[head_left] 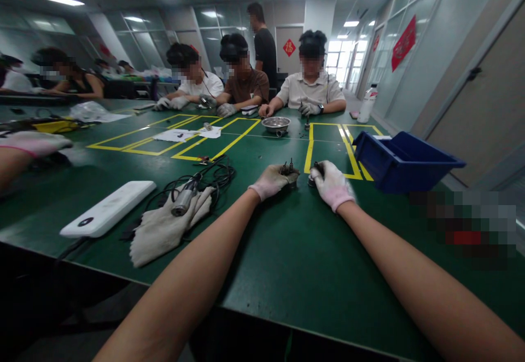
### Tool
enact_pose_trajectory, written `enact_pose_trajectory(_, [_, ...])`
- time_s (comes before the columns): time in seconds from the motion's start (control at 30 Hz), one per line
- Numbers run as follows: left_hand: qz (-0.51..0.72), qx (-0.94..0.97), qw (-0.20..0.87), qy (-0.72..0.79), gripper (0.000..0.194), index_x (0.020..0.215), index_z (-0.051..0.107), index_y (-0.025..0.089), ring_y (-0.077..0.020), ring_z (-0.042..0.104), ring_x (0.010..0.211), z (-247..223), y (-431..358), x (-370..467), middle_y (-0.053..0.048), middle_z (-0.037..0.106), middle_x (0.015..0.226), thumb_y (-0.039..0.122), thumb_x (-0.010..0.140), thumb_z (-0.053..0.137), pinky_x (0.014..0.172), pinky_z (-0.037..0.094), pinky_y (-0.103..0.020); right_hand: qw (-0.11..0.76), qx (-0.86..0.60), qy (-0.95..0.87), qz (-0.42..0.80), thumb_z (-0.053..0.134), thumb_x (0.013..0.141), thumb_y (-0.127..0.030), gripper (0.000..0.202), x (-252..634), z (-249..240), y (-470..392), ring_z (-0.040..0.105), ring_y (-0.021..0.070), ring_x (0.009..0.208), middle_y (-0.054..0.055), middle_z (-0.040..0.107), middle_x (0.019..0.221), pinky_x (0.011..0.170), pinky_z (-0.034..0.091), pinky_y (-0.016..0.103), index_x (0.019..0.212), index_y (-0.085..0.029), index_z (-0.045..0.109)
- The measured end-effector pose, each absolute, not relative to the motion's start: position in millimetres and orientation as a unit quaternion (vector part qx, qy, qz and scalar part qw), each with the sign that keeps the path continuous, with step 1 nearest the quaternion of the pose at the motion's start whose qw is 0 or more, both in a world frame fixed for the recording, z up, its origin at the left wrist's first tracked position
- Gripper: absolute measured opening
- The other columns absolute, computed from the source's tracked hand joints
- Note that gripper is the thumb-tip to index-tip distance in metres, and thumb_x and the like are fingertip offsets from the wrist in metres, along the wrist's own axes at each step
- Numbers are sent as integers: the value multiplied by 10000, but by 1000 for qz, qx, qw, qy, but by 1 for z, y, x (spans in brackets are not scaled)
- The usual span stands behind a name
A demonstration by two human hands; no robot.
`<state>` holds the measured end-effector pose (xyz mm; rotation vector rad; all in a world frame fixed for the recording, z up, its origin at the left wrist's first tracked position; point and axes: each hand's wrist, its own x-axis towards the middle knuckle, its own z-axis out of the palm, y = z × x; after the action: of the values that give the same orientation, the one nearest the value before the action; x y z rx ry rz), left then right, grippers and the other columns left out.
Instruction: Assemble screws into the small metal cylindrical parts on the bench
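Note:
My left hand (274,181), in a pale glove with a pink cuff, is closed around a small dark metal part (292,179) with thin pins sticking up. Just to its right, my right hand (331,182), gloved the same way, has its fingers closed on another small dark metal part (312,180) at the table surface. A narrow gap separates the two parts. Both hands are over the green table (287,263), near the yellow tape frame (333,175). The fine shape of the parts is too small to tell.
A blue bin (404,165) stands at the right. Left lie a white power bank (109,209), a cloth (164,233), a metal tool (185,198) and cables. A metal bowl (276,126) sits ahead. Several people sit across the table; another person's gloved hand (39,142) is at far left.

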<state>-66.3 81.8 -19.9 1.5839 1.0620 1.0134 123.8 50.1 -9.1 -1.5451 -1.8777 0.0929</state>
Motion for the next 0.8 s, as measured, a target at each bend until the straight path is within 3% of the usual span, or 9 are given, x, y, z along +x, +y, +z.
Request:
enact_pose_trajectory(0.2, [419, 637, 483, 431, 345, 909, 665, 113, -126, 576, 636, -19, 80, -65, -33, 647, 738, 349, 663, 716, 642, 476, -273, 361, -580, -730, 16, 368, 908, -425, 324, 125, -11, 53, 585, 223, 938, 95, 605, 1082, 791, 442, 324, 1037, -191, 552])
enact_pose_trajectory(0.47, [491, 585, 452, 460, 382, 992, 685, 138, -157, 608, 768, -9, 71, -56, -74, 685, 880, 412, 724, 677, 648, 457, -263, 334, -590, -734, 32, 341, 913, -459, 369, 124, -9, 50, 584, 232, 927, 94, 612, 1088, 754, 442, 331, 1085, -203, 543])
enact_pose_trajectory(0.8, [514, 567, 473, 438, 445, 867, 695, 120, -159, 619, 759, -16, 86, -49, -113, 687, 923, 532, 706, 650, 635, 482, -264, 295, -607, -738, 7, 412, 876, -477, 354, 133, -23, 92, 569, 209, 867, 81, 590, 955, 765, 440, 299, 993, -213, 616])
